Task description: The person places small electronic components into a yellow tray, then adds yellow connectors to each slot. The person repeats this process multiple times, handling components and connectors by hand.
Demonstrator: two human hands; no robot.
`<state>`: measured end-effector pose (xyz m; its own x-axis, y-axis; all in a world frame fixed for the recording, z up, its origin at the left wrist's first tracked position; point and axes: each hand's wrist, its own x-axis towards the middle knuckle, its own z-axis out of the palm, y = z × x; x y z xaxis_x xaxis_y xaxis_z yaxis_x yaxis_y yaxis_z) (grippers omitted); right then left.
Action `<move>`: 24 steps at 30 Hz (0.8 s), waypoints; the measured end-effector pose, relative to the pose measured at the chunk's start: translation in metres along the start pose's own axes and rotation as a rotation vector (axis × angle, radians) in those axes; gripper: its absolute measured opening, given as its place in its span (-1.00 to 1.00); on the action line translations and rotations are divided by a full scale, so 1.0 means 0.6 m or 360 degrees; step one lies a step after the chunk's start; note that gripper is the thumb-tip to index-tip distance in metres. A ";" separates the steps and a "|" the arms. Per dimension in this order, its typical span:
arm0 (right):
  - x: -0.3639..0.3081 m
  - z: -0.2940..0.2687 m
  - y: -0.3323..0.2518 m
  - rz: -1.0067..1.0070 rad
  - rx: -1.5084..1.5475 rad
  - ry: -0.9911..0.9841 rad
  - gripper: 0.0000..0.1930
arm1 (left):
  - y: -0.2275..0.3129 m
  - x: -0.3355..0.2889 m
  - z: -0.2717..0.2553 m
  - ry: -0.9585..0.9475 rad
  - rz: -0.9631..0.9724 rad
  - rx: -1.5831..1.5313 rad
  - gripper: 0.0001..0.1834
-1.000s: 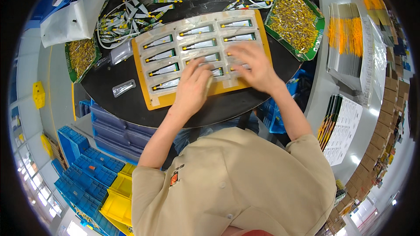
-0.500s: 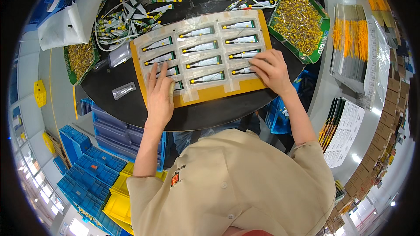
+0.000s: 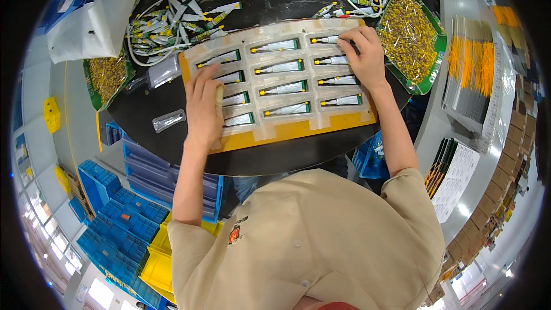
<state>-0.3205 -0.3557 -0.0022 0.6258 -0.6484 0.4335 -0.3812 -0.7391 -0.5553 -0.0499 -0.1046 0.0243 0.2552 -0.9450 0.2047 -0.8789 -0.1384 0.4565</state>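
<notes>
On our black table (image 3: 258, 163), tubes (image 3: 284, 88) sat in a yellow-edged tray (image 3: 344, 121), left hand (image 3: 204, 106) loosely open over its left side, right hand (image 3: 366, 60) curled at the far-corner tube (image 3: 328, 40) (we couldn't tell if gripping), so light touches seemed best.

On the right, a grey tabletop (image 3: 431, 121) bears a stack of orange-tufted sheets (image 3: 468, 60), with white papers (image 3: 457, 181) nearer. Brown cartons (image 3: 491, 201) are piled beyond. At lower left, blue crates (image 3: 117, 221) stand beside yellow bins (image 3: 156, 267). A crumpled white sheet (image 3: 80, 33) shows at upper left. Low on the right, a blue bin (image 3: 369, 161) is partly hidden.
</notes>
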 end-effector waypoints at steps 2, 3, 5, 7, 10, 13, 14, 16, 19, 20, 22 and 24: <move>-0.022 -0.021 -0.021 0.0060 -0.0037 -0.0010 -0.86 | -0.010 0.016 0.002 0.0000 0.0015 0.0072 -0.90; -0.037 -0.034 -0.036 0.0058 -0.0093 -0.0032 -0.81 | -0.015 0.020 0.002 -0.0058 0.0030 0.0103 -0.92; -0.071 -0.059 -0.065 0.0047 -0.0278 -0.0160 -0.71 | -0.023 0.022 0.001 -0.0080 0.0114 0.0108 -0.93; -0.113 -0.075 -0.092 -0.0006 -0.0496 -0.0318 -0.60 | -0.023 0.018 0.000 -0.0064 0.0209 0.0103 -0.92; -0.159 -0.060 -0.111 0.0130 -0.0546 -0.0679 -0.47 | 0.005 0.008 0.004 -0.0069 0.0070 0.0126 -0.89; -0.174 -0.039 -0.107 0.0135 -0.0538 -0.0554 -0.45 | 0.076 -0.014 0.025 0.0015 -0.0179 -0.0306 -0.78; -0.171 -0.042 -0.102 0.0112 -0.0523 -0.0477 -0.45 | 0.103 -0.026 0.034 -0.0213 -0.0085 -0.0371 -0.71; -0.158 -0.068 -0.085 0.0040 -0.0539 -0.0441 -0.47 | 0.140 -0.048 0.050 -0.0239 0.0611 -0.0285 -0.85; -0.136 -0.186 -0.019 0.0063 -0.0926 -0.0196 -0.60 | 0.148 -0.067 0.059 -0.0387 0.0523 -0.0339 -0.92; -0.120 -0.228 0.031 0.0284 -0.0912 0.0410 -0.68 | 0.142 -0.069 0.058 -0.0377 0.0454 -0.0339 -0.94; -0.105 -0.411 0.127 0.0359 -0.1313 0.0500 -0.57 | 0.129 -0.069 0.054 -0.0342 0.0492 -0.0307 -0.94; -0.136 -0.519 0.234 0.0976 -0.2432 0.0404 -0.54 | 0.121 -0.069 0.047 -0.0314 0.0516 -0.0328 -0.92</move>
<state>-0.6369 -0.4633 0.1053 0.0807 -0.7886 0.6096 -0.8782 0.2330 0.4178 -0.1357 -0.0839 0.0247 -0.1204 -0.9712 0.2055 -0.7970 0.2180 0.5632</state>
